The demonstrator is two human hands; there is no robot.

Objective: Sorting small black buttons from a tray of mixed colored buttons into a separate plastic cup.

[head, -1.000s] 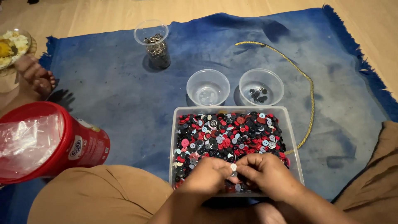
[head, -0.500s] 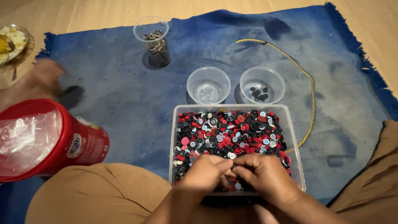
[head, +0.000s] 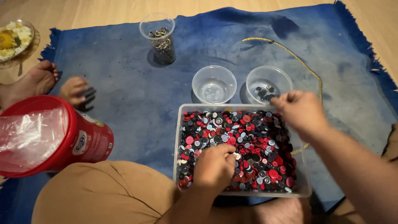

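Hundreds of buttons (head: 253, 141) fill a clear rectangular plastic tub (head: 304, 191) that sits on a blue fringed cloth (head: 137, 87); they are small and round, mostly red and black with some grey and white ones mixed in (a few show their sewing holes). The left hand (head: 214, 166) rests knuckles-up on the near middle of the heap, its fingers curled down into the buttons so that the fingertips touch them near a pale button; whether anything is pinched between them cannot be told. The right hand (head: 300, 110) hangs over the tub's far right corner, just beside the rim of a clear round cup (head: 268, 84) with a few dark buttons on its bottom; its fingers are drawn together at the tips toward that cup, but what they hold, if anything, is too small to see. A second clear round cup (head: 214, 84) stands just left of the first, both just beyond the tub's far wall. Farther back a tall clear tumbler (head: 159, 38) holds metal rings. A yellow cord (head: 290, 52) curves across the cloth on the right. On the left a red bucket (head: 62, 139) with a plastic bag lies on its side, next to another person's foot (head: 35, 81) and hand (head: 74, 90), and a plate of food (head: 14, 39).
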